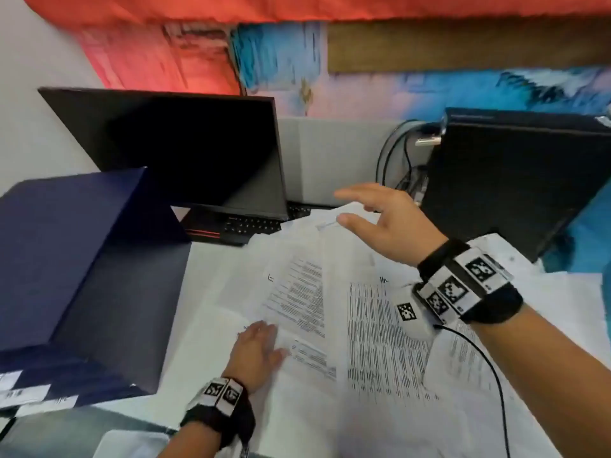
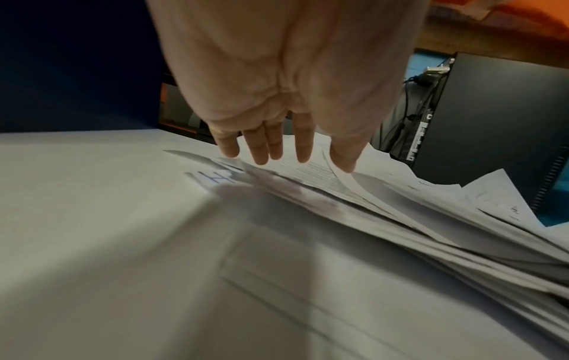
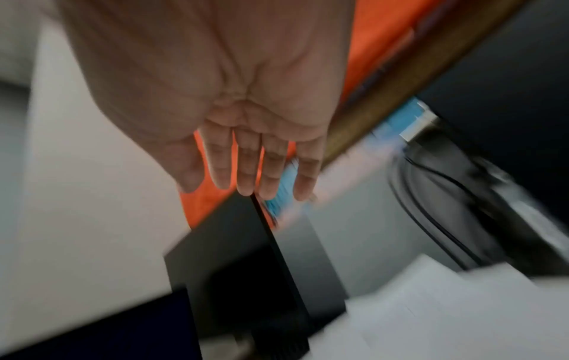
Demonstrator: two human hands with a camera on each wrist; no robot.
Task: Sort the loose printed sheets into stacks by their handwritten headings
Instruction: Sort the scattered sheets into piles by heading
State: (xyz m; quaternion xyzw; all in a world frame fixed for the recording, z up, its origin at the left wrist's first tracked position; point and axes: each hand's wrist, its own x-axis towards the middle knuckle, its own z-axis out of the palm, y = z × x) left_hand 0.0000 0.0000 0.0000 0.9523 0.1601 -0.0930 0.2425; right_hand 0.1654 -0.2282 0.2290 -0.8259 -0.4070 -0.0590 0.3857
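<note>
An open black laptop [image 1: 198,153] stands at the back of the white desk [image 1: 205,269], a dark blue box [image 1: 76,259] just beside it. A black computer tower [image 1: 515,180] and trailing cables [image 1: 393,153] occupy the far corner.

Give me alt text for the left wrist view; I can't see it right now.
The left hand reaches forward with straight fingers, fingertips touching a fanned pile of loose printed sheets on a pale desk. A dark computer tower stands behind on the right; the headings are too blurred to read.
</note>
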